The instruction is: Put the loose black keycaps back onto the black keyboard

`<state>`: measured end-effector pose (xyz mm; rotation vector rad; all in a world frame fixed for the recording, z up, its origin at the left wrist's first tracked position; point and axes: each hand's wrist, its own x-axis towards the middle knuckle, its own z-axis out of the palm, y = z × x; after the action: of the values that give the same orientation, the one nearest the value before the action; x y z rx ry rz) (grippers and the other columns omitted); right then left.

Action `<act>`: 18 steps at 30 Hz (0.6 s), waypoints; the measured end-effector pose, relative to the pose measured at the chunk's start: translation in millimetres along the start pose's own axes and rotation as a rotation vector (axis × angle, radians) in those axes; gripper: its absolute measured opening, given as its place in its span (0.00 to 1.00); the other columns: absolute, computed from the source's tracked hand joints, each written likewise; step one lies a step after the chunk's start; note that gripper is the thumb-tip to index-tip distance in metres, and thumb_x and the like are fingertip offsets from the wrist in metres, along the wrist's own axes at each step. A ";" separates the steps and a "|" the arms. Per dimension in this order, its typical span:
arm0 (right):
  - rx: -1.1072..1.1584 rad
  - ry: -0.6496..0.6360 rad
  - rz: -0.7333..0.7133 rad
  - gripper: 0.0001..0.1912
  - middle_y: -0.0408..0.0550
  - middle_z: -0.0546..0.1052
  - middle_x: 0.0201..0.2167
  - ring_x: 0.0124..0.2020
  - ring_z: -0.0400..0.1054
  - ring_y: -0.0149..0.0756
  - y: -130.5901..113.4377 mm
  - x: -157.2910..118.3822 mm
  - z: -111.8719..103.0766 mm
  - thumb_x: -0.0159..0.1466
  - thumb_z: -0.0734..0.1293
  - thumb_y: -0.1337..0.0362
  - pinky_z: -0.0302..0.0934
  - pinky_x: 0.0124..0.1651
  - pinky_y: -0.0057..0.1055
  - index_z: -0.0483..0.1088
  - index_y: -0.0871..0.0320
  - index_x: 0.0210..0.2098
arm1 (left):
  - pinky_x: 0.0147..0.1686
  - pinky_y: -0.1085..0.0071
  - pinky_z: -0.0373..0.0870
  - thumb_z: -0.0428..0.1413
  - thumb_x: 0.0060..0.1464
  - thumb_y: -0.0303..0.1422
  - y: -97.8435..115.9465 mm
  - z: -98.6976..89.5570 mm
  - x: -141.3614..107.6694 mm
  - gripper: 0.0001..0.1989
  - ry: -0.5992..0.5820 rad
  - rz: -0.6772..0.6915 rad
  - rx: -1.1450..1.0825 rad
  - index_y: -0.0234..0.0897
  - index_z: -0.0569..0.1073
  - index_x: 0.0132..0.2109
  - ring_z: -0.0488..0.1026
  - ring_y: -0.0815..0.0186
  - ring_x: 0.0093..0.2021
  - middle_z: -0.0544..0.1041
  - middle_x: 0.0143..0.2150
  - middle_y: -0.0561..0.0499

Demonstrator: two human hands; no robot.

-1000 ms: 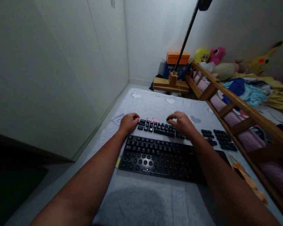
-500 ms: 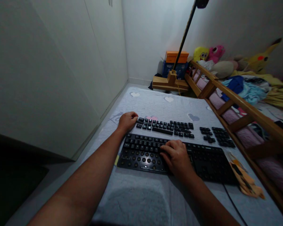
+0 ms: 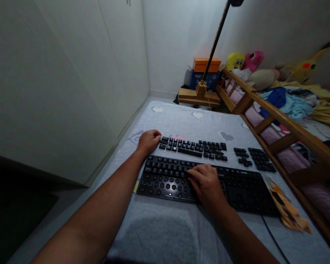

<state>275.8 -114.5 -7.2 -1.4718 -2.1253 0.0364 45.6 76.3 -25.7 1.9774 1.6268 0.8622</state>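
A black keyboard (image 3: 165,185) lies on the pale blanket, its upper left rows capped and its lower rows showing bare round switches. My right hand (image 3: 205,179) rests over its middle, fingers bent together at the edge of the capped keys; whatever they pinch is hidden. Beyond the keyboard, loose black keycaps (image 3: 189,152) are laid out in rows, with a long bar-shaped one among them. At the left end of those rows is my left hand (image 3: 150,141), its fingertips pressed together beside the end keycap. Anything between them is too small to make out.
More keycaps (image 3: 261,159) lie in groups at the right. An orange cloth (image 3: 291,216) with dark tools on it sits by the keyboard's right end, near a cable (image 3: 273,238). A wooden bed rail (image 3: 286,128) runs along the right, a white cabinet (image 3: 79,80) along the left.
The view has shifted very slightly. Both hands stay at nearly the same places, with no clear change in what they touch.
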 end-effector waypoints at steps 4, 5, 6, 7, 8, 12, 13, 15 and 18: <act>-0.009 0.017 0.007 0.08 0.47 0.76 0.36 0.40 0.63 0.41 -1.7 0.2 0.0 0.62 0.69 0.72 0.54 0.44 0.38 0.76 0.55 0.39 | 0.36 0.69 0.66 0.53 0.52 0.34 -1.0 0.4 0.8 0.11 0.003 0.005 -0.009 0.37 0.80 0.37 0.75 0.63 0.36 0.81 0.35 0.48; -0.008 0.020 0.010 0.08 0.47 0.76 0.36 0.40 0.63 0.41 -2.5 0.4 0.0 0.62 0.69 0.72 0.54 0.44 0.38 0.76 0.55 0.39 | 0.36 0.69 0.66 0.53 0.52 0.34 -1.3 0.6 1.0 0.11 0.000 0.006 -0.012 0.37 0.80 0.37 0.75 0.63 0.36 0.81 0.35 0.48; -0.008 0.023 0.008 0.08 0.47 0.75 0.35 0.40 0.63 0.41 -3.0 0.5 0.1 0.62 0.69 0.72 0.54 0.43 0.38 0.77 0.55 0.38 | 0.36 0.69 0.66 0.53 0.52 0.34 -1.7 0.8 1.2 0.11 -0.001 0.006 -0.014 0.37 0.80 0.36 0.75 0.63 0.36 0.81 0.34 0.48; -0.009 0.026 0.008 0.07 0.47 0.75 0.35 0.40 0.62 0.40 -3.3 0.6 0.3 0.62 0.69 0.72 0.53 0.43 0.37 0.77 0.54 0.37 | 0.36 0.69 0.66 0.53 0.52 0.34 -2.1 1.0 1.4 0.11 -0.002 0.004 -0.015 0.38 0.80 0.36 0.75 0.63 0.36 0.81 0.35 0.48; -0.012 0.029 0.006 0.07 0.47 0.75 0.34 0.39 0.62 0.40 -3.2 0.8 0.6 0.62 0.68 0.72 0.53 0.43 0.37 0.77 0.54 0.36 | 0.36 0.69 0.67 0.54 0.52 0.34 -2.4 1.2 1.5 0.11 -0.003 0.003 -0.015 0.38 0.80 0.37 0.75 0.63 0.36 0.81 0.35 0.48; -0.005 0.007 -0.001 0.07 0.47 0.74 0.34 0.39 0.61 0.40 -1.6 1.7 2.0 0.63 0.68 0.73 0.53 0.42 0.36 0.77 0.55 0.36 | 0.36 0.69 0.67 0.54 0.52 0.34 -3.1 1.5 2.2 0.10 -0.001 0.008 -0.017 0.38 0.79 0.36 0.75 0.63 0.36 0.81 0.35 0.48; 0.004 -0.002 0.008 0.07 0.47 0.73 0.33 0.39 0.61 0.40 -1.5 2.1 2.0 0.63 0.68 0.72 0.53 0.43 0.36 0.76 0.55 0.35 | 0.36 0.69 0.67 0.54 0.52 0.33 -3.0 1.5 2.3 0.10 -0.002 0.012 -0.017 0.38 0.79 0.36 0.75 0.63 0.36 0.81 0.35 0.48; 0.028 -0.025 0.041 0.06 0.47 0.73 0.33 0.40 0.61 0.40 -1.8 3.0 1.7 0.64 0.67 0.73 0.53 0.43 0.37 0.75 0.57 0.35 | 0.37 0.69 0.67 0.53 0.52 0.33 -2.4 1.2 2.3 0.10 -0.004 0.014 -0.014 0.38 0.79 0.36 0.75 0.63 0.36 0.81 0.35 0.48; 0.044 -0.074 0.081 0.06 0.48 0.73 0.34 0.40 0.61 0.40 -3.3 4.4 0.4 0.64 0.66 0.73 0.53 0.44 0.37 0.74 0.58 0.35 | 0.37 0.69 0.67 0.54 0.52 0.33 -0.9 0.5 1.9 0.10 -0.005 0.000 -0.006 0.38 0.80 0.36 0.75 0.63 0.37 0.81 0.35 0.48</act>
<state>271.7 -111.9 -4.6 -1.5516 -2.1076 0.1691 45.5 78.3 -26.4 1.9735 1.6198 0.8607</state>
